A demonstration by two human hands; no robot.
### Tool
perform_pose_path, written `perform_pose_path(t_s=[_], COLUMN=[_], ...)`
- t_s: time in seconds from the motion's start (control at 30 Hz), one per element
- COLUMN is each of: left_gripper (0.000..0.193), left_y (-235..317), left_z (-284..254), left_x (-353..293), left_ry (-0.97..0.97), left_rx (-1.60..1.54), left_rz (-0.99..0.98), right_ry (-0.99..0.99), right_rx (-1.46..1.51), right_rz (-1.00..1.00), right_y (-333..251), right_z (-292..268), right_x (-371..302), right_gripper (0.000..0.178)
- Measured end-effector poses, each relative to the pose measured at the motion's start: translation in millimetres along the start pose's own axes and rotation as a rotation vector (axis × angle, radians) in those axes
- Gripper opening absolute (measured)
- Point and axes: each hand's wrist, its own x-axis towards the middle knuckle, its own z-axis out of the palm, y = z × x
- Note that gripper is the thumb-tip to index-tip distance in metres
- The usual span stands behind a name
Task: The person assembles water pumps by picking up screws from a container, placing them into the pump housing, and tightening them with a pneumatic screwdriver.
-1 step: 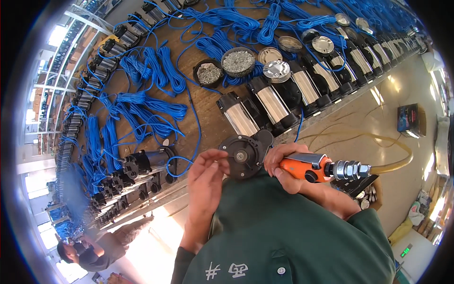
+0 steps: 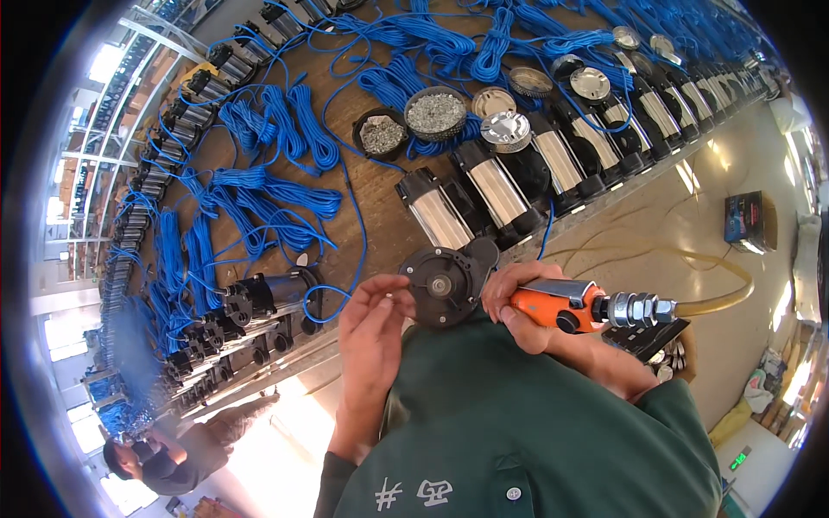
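Note:
Directly in front of me is a black round pump housing (image 2: 423, 304), with a metal shaft end in its centre and screw heads round its rim. My left hand (image 2: 373, 324) is beside its left edge, thumb and fingers pinched on a tiny bright piece (image 2: 389, 296), too small to name. My right hand (image 2: 514, 302) wraps the front end of an orange air screwdriver (image 2: 553, 306), held level at the housing's right side. A yellowish hose (image 2: 717, 306) runs from the tool's metal coupling. The tool's tip is hidden behind my fingers.
Silver-bodied pump motors (image 2: 439, 216) line the bench edge up to the right. Two bowls of small metal parts (image 2: 436, 112) stand behind, near round metal covers (image 2: 505, 129). Blue cable coils (image 2: 276, 203) cover much of the bench (image 2: 367, 186). A person (image 2: 173, 462) is at lower left.
My left fingers have shifted slightly, and a tiny bright piece now shows between them. The right hand and the air screwdriver are unmoved.

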Motion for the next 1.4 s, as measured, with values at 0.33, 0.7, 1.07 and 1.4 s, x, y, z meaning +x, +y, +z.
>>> perform_pose_path(t_s=[0.33,0.7,1.07,1.4], left_gripper=[0.021,0.022,0.016,0.017], left_y=[-4,-18,-18,-9], left_z=[-22,-27,-18,23], left_x=[10,26,18,-4], left_ry=[0.148,0.198,0.229,-0.06], left_rx=[-0.16,-0.18,-0.153,-0.097], left_rz=[-0.129,-0.144,-0.051,-0.315], right_ry=[-0.089,-0.252,-0.158,-0.04], right_rx=[-0.111,-0.095,0.017,0.286], right_rz=[0.178,-0.012,-0.051,0.004], right_y=[-14,0,9,-43], right_z=[2,-3,-1,20], right_x=[17,22,19,40], right_gripper=[0.025,0.022,0.025,0.025])
